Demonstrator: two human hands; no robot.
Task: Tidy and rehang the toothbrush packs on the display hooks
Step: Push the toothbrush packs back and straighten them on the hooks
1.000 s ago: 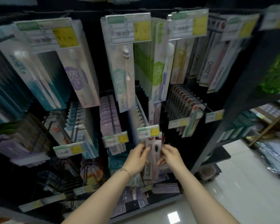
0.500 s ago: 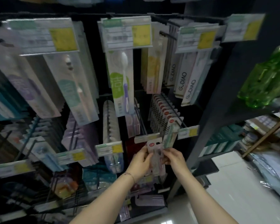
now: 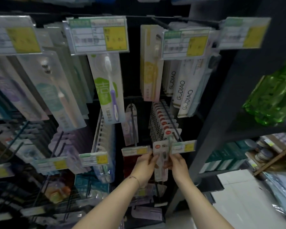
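Partly hidden toothbrush pack (image 3: 161, 150), pinched by left hand (image 3: 144, 169) and right hand (image 3: 177, 164), lettering blurred

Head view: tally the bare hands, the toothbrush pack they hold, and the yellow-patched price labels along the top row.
Bare hands: 2, left hand and right hand
White red-dotted toothbrush pack, held: 1
Yellow-patched white price labels, top row: 4
Total: 7

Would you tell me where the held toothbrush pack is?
The toothbrush pack is low centre in the head view, held between left hand and right hand.
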